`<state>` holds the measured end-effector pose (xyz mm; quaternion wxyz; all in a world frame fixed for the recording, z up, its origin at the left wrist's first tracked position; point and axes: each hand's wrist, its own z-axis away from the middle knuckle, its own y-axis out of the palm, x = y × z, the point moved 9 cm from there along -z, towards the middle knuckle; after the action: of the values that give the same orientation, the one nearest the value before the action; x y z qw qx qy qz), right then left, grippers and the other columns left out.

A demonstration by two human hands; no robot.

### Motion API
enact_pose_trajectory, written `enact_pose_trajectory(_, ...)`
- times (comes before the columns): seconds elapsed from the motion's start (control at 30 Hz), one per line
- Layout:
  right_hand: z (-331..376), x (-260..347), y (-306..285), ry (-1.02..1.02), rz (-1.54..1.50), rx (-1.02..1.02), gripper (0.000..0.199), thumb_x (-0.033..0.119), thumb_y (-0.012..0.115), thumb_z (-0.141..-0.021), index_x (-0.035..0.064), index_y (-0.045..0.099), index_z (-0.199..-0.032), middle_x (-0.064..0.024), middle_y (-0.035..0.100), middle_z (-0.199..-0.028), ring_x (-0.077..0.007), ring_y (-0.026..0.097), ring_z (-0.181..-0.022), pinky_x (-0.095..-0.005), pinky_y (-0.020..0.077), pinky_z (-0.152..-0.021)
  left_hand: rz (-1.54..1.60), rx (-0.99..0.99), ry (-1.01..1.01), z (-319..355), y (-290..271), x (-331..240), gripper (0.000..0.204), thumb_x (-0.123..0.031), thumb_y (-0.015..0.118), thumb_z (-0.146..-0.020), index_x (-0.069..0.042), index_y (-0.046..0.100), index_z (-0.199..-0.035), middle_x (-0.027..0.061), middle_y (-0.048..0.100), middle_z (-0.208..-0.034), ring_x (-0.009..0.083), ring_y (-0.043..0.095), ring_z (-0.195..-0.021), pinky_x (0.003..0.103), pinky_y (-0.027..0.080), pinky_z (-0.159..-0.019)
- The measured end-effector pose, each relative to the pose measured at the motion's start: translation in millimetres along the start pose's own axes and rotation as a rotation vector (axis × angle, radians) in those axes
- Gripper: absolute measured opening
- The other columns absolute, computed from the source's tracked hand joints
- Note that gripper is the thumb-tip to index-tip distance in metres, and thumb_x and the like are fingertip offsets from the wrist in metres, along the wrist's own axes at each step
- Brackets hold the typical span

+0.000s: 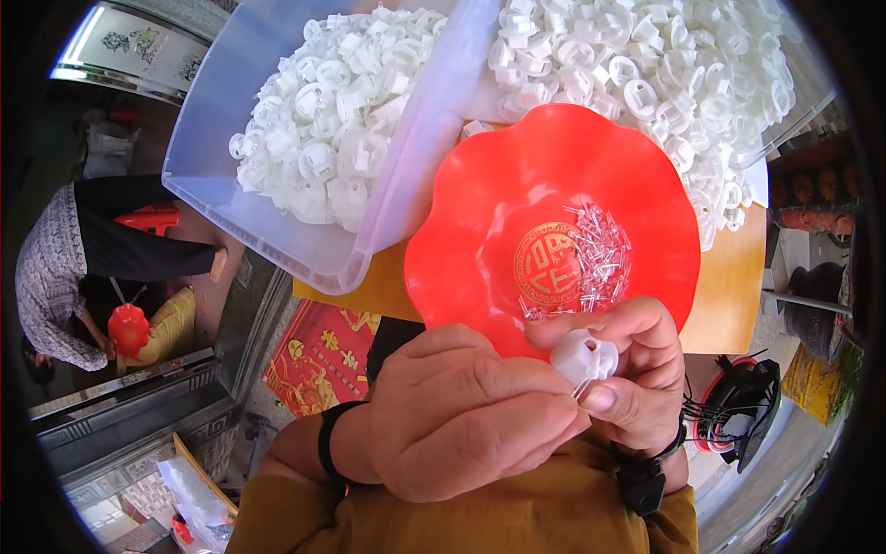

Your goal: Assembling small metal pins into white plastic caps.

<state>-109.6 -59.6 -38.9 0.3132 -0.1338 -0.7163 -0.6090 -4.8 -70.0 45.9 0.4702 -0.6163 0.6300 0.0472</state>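
Note:
A small white plastic housing (pixel 583 356), rounded with a hole in its top, sits between the fingers of my right hand (pixel 646 365). My left hand (pixel 471 415) comes in from the left, back upward, its fingers pressed together against the housing. Thin wire legs (pixel 580 389) of an LED show at my left fingertips, just under the housing; the rest of it is hidden. Beyond my hands, a red scalloped bowl (pixel 480 203) holds a loose heap of clear LEDs (pixel 604 258) with wire legs.
A translucent plastic bin (pixel 208 157) full of white housings (pixel 323 120) stands at the back left. Another large heap of white housings (pixel 637 74) lies at the back right. Under the bowl is a wooden table (pixel 729 286). A person (pixel 65 268) bends over at the far left.

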Motion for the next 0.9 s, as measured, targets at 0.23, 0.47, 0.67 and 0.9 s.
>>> enact_pose_trajectory(0.23, 0.9, -0.4, 0.5, 0.009, -0.023, 0.010, 0.039, -0.011, 0.054, -0.083, 0.0011, 0.043, -0.118, -0.0321, 0.045, -0.126, -0.0276, 0.057, -0.108, -0.0360, 0.0481, -0.091, 0.006, -0.029, -0.002, -0.8, -1.0, 0.5, 0.036, -0.003, 0.078, -0.068, -0.005, 0.054, -0.094, 0.0069, 0.066, -0.082, 0.0112, 0.058, -0.063, 0.024, 0.038, -0.049)
enact_pose_trajectory(0.47, 0.2, 1.4, 0.6, -0.019, -0.013, 0.010, 0.039, -0.011, 0.055, -0.083, 0.0003, 0.043, -0.118, -0.0324, 0.045, -0.125, -0.0281, 0.056, -0.109, -0.0358, 0.0509, -0.088, 0.009, -0.018, 0.008, -1.3, -1.1, -1.7, 0.037, -0.002, 0.078, -0.067, -0.004, 0.054, -0.095, 0.0081, 0.066, -0.083, 0.0116, 0.058, -0.064, 0.025, 0.038, -0.050)
enact_pose_trajectory(0.67, 0.3, 1.7, 1.1, -0.023, -0.009, 0.006, 0.039, -0.011, 0.055, -0.083, 0.0000, 0.044, -0.119, -0.0317, 0.046, -0.125, -0.0281, 0.055, -0.110, -0.0364, 0.0510, -0.088, 0.008, 0.015, 0.026, -1.3, -0.7, -3.7, 0.039, -0.003, 0.077, -0.067, -0.004, 0.052, -0.097, 0.0084, 0.065, -0.085, 0.0123, 0.058, -0.066, 0.026, 0.039, -0.051)
enact_pose_trajectory(0.9, 0.2, 2.8, 2.4, -0.032, -0.008, 0.026, 0.039, -0.012, 0.054, -0.083, -0.0001, 0.044, -0.119, -0.0306, 0.047, -0.124, -0.0278, 0.055, -0.111, -0.0365, 0.0508, -0.088, 0.008, 0.031, 0.041, -2.7, 0.0, -5.0, 0.039, -0.003, 0.077, -0.068, -0.004, 0.052, -0.097, 0.0075, 0.065, -0.084, 0.0127, 0.058, -0.066, 0.026, 0.039, -0.051)
